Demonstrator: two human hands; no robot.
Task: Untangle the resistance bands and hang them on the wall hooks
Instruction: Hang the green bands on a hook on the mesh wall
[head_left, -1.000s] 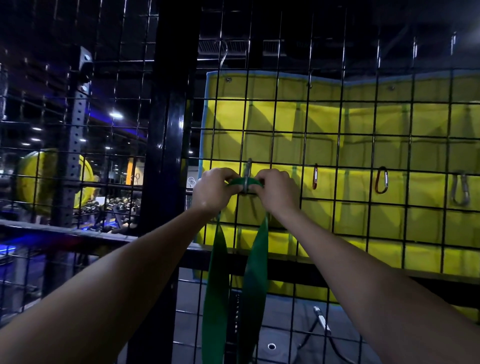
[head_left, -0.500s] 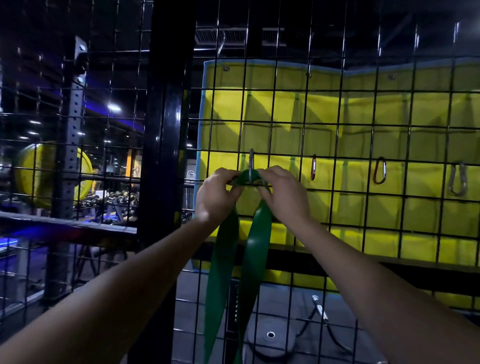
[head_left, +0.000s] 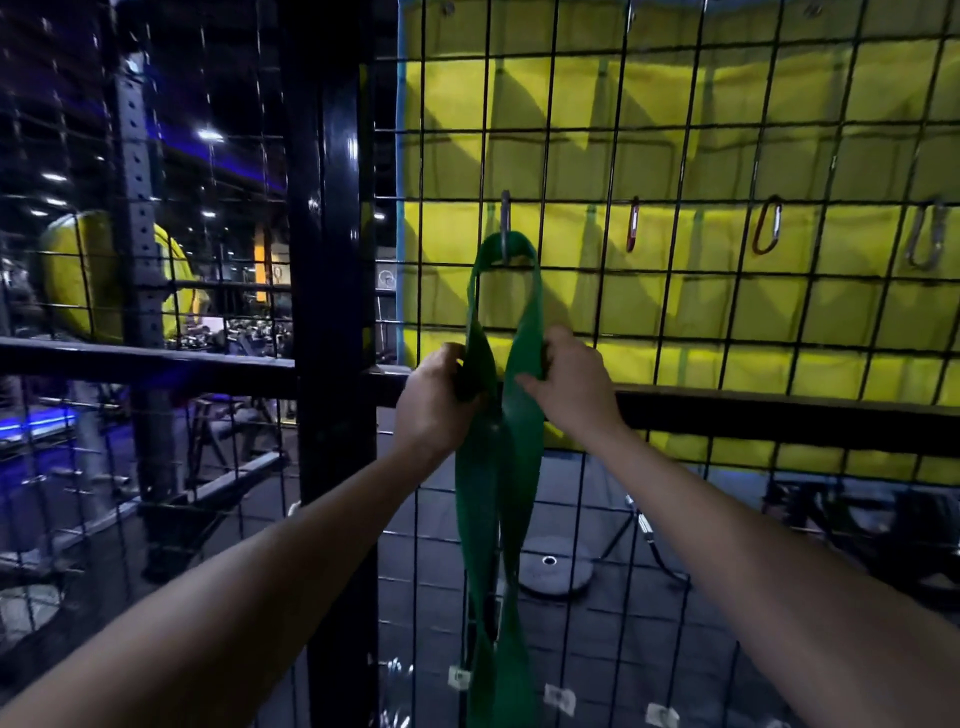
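A green resistance band (head_left: 498, 467) hangs as a long loop from a grey carabiner hook (head_left: 504, 226) clipped to the black wire mesh wall (head_left: 727, 270). Its top wraps over the hook. My left hand (head_left: 434, 397) grips the band's left strand a short way below the hook. My right hand (head_left: 571, 384) holds the right strand at the same height, thumb across the front. The two strands cross below my hands and run down out of view.
Further right on the mesh hang a red carabiner (head_left: 632, 224), another red one (head_left: 768, 224) and a grey one (head_left: 924, 234), all without bands. A black steel post (head_left: 332, 312) stands left of the band. Yellow padding (head_left: 675, 130) sits behind the mesh.
My hands slid down from the hook along the band's two strands. The band's top now rests on the hook by itself.
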